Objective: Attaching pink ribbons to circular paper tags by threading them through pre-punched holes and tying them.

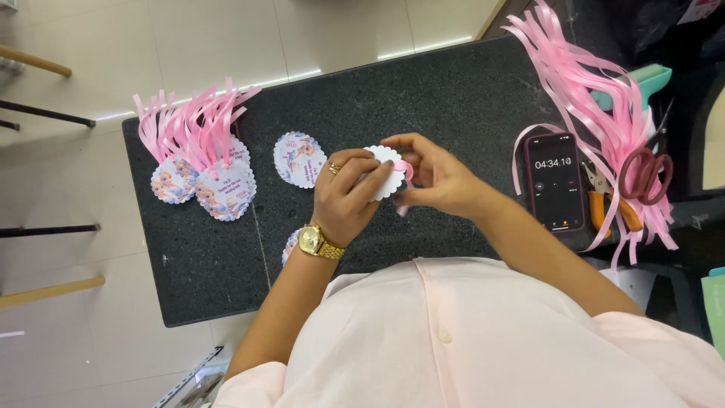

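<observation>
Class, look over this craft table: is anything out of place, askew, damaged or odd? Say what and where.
Nothing looks damaged or spilled. The one oddity: the loose pink ribbons at the table's right end sprawl over the scissors, the pliers and the phone's edge. The finished tags sit piled, and both hands hold a scalloped tag.

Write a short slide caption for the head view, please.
Both hands, left hand and right hand, hold a white scalloped tag with pink ribbon over a dark table.

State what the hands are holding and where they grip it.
Both hands hold one white scalloped tag: left hand grips its left edge, right hand pinches the pink ribbon at its right edge.
</observation>
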